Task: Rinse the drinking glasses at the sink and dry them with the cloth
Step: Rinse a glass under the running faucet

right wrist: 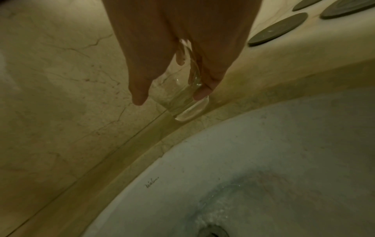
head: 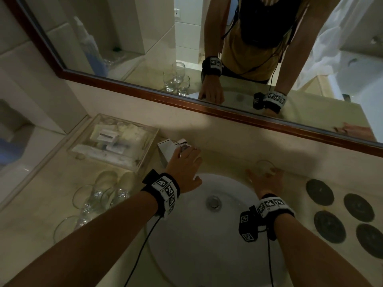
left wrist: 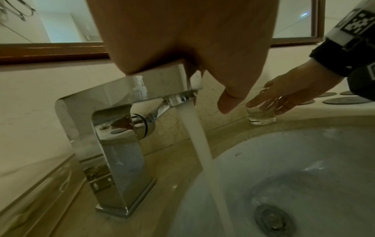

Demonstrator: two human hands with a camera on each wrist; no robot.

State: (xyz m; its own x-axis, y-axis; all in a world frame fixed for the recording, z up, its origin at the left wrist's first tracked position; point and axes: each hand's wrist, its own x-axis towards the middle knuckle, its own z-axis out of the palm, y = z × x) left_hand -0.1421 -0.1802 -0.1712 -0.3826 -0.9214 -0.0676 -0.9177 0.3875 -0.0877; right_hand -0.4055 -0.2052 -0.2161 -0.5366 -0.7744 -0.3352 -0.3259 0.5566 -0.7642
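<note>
Place: a bathroom, dimly lit.
Basin: round white sink set in a marble counter.
Fixtures: chrome tap running; wood-framed mirror.
Reflection: bathtub and tiled walls.

Hands over white sink

Bare forearms, black wristbands with white square-code tags, black camera pod, thin black cables

A clear rectangular plastic tray of small toiletry packets sits on the beige marble desk; five dark round coasters lie right, below a wood-framed mirror.
</note>
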